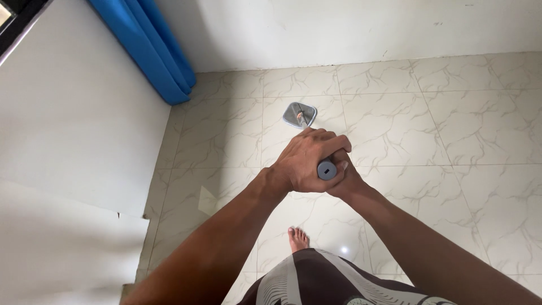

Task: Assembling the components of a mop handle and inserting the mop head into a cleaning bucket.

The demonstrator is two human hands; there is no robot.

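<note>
I look straight down a mop handle (327, 169), whose grey end cap shows between my hands. My left hand (305, 161) wraps around the top of the handle. My right hand (343, 172) grips it just beneath and is mostly hidden by the left. The flat grey mop head (299, 114) rests on the pale marbled floor tiles (395, 135) ahead of me, near the far wall. My bare foot (298, 238) stands on the tiles below my hands.
A blue curtain (152, 51) hangs in the corner at the upper left. White walls (79, 124) run along the left side and the back. Tiled floor spreads out to the right.
</note>
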